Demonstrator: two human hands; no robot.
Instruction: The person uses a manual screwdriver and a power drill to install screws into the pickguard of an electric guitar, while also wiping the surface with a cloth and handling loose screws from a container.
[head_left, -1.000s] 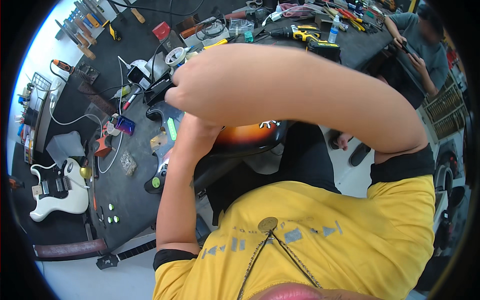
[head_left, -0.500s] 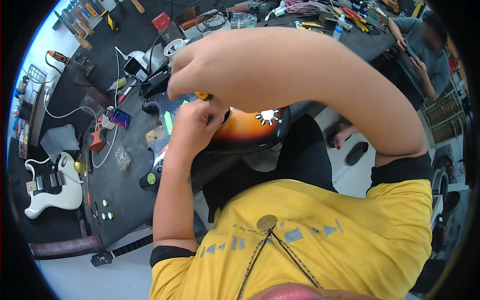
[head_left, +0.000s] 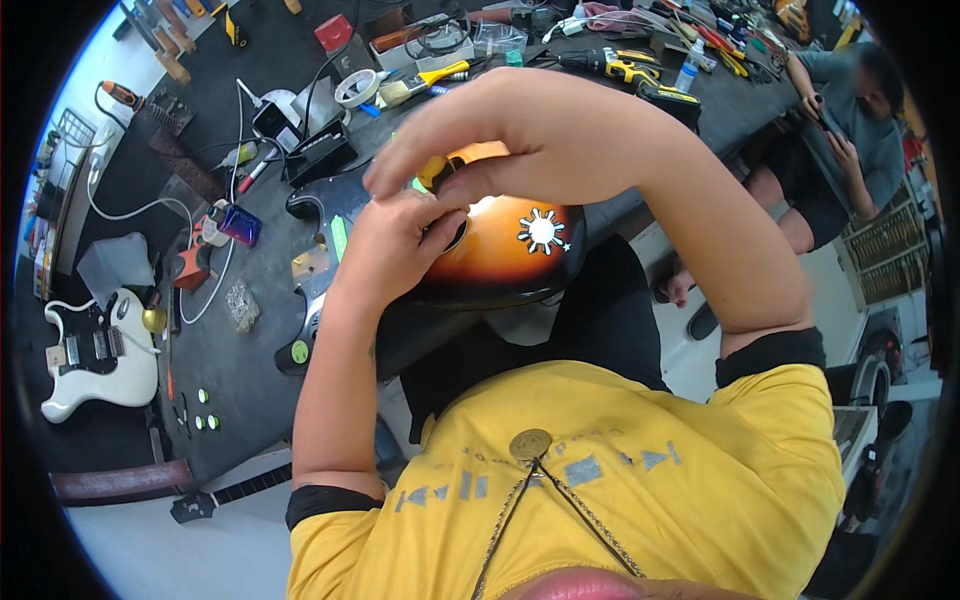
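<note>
A guitar body (head_left: 490, 255) with an orange-to-black sunburst finish and a white sun decal lies in front of me at the bench edge. My left hand (head_left: 395, 240) rests over it, fingers curled and thumb pressed in; whatever it grips is hidden. Above it arches my right hand (head_left: 460, 130), its fingers partly blurred. Between the right thumb and fingers shows a yellow-and-black handle (head_left: 433, 172); the rest of that tool is covered by my hands. Under and left of my left hand, a dark guitar-shaped piece (head_left: 318, 205) carries green stickers.
A white guitar body (head_left: 100, 355) lies at the left. Along the back are a yellow paintbrush (head_left: 425, 83), a tape roll (head_left: 357, 88), a yellow-and-black drill (head_left: 630, 70) and many hand tools. A blue-purple bottle (head_left: 238, 226) stands left. Another person (head_left: 860, 130) sits at the right.
My right hand has shifted right and its fingers have stretched out, showing more of the yellow-and-black handle. My left hand stays on the guitar body. The view has shifted slightly.
</note>
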